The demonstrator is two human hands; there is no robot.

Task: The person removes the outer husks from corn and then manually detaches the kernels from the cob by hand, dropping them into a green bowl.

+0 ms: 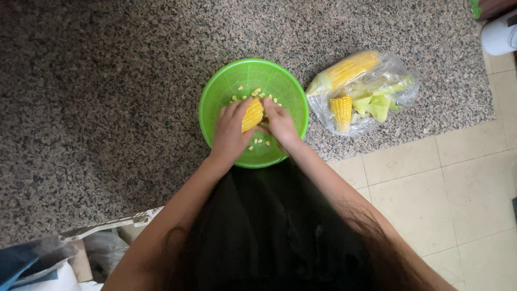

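Observation:
A green plastic colander sits on the speckled granite floor, with several loose yellow kernels in it. Over the colander my left hand grips a short piece of corn cob. My right hand presses against the cob's right side, fingers curled on it. Both hands hold the cob above the kernels.
A clear plastic bag lies to the right of the colander, holding a whole corn cob, a cob piece and green husks. Beige floor tiles are at the right. A white shoe is at top right. Clutter lies at bottom left.

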